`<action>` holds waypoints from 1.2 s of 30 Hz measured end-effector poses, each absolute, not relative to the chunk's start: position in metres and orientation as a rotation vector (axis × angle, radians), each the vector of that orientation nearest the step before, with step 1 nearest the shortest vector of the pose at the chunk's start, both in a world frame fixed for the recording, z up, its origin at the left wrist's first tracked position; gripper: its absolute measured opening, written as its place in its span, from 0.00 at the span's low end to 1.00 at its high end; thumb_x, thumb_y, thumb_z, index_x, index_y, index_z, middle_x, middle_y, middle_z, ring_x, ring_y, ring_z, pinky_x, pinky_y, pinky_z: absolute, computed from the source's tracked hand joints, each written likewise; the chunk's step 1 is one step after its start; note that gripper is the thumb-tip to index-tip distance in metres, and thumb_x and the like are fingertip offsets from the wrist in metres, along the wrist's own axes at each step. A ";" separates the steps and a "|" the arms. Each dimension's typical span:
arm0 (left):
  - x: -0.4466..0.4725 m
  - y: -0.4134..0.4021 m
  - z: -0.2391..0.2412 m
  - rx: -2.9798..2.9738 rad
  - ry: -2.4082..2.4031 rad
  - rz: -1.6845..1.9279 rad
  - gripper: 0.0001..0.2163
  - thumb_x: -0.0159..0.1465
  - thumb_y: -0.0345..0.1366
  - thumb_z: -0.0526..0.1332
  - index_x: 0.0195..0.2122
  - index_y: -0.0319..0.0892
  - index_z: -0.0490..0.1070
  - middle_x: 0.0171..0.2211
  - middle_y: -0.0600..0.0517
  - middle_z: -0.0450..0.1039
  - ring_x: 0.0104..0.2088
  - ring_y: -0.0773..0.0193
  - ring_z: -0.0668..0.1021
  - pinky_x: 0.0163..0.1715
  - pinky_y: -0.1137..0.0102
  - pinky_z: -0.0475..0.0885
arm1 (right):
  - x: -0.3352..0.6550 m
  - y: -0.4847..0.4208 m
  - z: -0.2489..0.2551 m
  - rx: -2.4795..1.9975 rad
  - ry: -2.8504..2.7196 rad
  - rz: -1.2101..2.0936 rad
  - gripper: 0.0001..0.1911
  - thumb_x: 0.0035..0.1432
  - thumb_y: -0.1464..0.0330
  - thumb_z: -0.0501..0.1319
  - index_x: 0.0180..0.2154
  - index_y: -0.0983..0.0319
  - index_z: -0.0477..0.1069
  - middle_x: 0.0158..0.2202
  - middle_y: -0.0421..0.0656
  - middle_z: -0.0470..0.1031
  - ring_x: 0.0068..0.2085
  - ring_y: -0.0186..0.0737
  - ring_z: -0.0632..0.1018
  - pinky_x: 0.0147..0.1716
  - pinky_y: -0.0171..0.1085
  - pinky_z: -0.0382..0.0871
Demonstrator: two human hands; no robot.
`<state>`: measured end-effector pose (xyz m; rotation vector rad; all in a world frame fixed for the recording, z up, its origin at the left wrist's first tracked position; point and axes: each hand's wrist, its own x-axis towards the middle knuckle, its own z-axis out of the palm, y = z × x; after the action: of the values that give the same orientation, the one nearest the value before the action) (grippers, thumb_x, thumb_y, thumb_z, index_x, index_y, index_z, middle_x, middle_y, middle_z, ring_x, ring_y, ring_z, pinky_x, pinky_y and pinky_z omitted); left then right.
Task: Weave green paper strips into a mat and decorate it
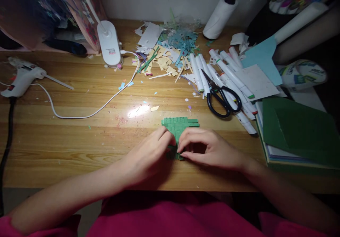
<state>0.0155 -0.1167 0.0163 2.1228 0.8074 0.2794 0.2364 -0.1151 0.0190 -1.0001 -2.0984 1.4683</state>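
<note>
A small woven mat of green paper strips (176,123) lies near the table's front edge, with loose strip ends sticking out at its right side. My left hand (156,146) rests on its lower left part, fingers curled and pressed together on the paper. From the right, my right hand (205,146) pinches the near part of the mat between thumb and fingers. Both sets of fingertips almost meet over the weave. The near middle of the mat is partly hidden under my hands.
Black-handled scissors (223,100) lie on several white markers (236,77) at the right. Green paper sheets (300,127) are stacked beyond them. Paper scraps (170,52) pile up at the back near a white lamp base (109,44). A glue gun (22,75) lies left, near a white cable (87,116).
</note>
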 end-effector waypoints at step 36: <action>0.010 -0.105 0.019 2.329 0.850 0.233 0.06 0.65 0.31 0.55 0.41 0.38 0.69 0.38 0.46 0.67 0.37 0.60 0.70 0.35 0.67 0.68 | 0.222 -0.129 0.013 -1.155 -2.520 0.800 0.08 0.60 0.71 0.56 0.40 0.64 0.71 0.36 0.46 0.71 0.39 0.41 0.72 0.39 0.39 0.69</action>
<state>0.0097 -0.1054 0.0190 2.3294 0.8497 0.2329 0.2220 -0.1285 0.0132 -1.1553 -2.5202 0.8002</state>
